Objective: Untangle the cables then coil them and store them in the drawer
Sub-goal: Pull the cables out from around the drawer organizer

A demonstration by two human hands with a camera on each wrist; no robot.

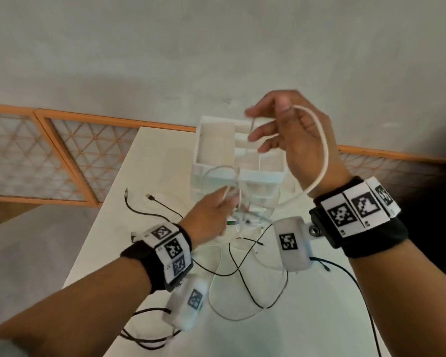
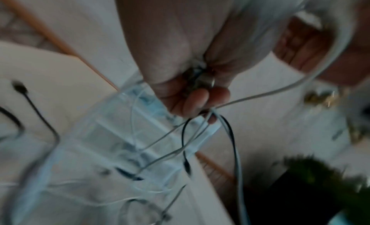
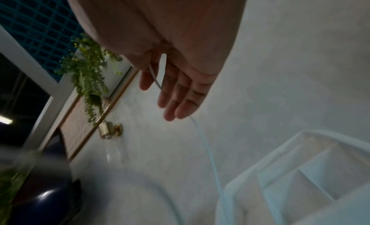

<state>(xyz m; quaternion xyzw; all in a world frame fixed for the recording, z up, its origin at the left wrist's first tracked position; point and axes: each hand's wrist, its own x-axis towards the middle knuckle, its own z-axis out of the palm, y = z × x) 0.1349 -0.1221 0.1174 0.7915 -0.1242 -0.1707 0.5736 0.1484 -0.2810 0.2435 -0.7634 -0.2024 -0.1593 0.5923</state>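
My right hand (image 1: 281, 132) is raised over the white divided drawer tray (image 1: 198, 150), fingers straight. A thick white cable (image 1: 325, 150) arcs from the thumb round the back of that hand and down to my left hand (image 1: 227, 199). In the right wrist view the white cable (image 3: 208, 149) slips between the thumb and fingers of the right hand (image 3: 180, 98). In the blurred left wrist view, the left hand (image 2: 192, 101) pinches a bunch of white cable (image 2: 280, 92) and black cable (image 2: 230, 130) just above the tray. Loose black cables (image 1: 245, 274) lie tangled on the white table (image 1: 144, 155).
Orange-framed lattice panels (image 1: 62, 155) run along the wall behind the table. The table's left edge drops to the floor. A hanging green plant (image 3: 88, 73) and a dark blue rounded object (image 3: 40, 196) sit off to the right side.
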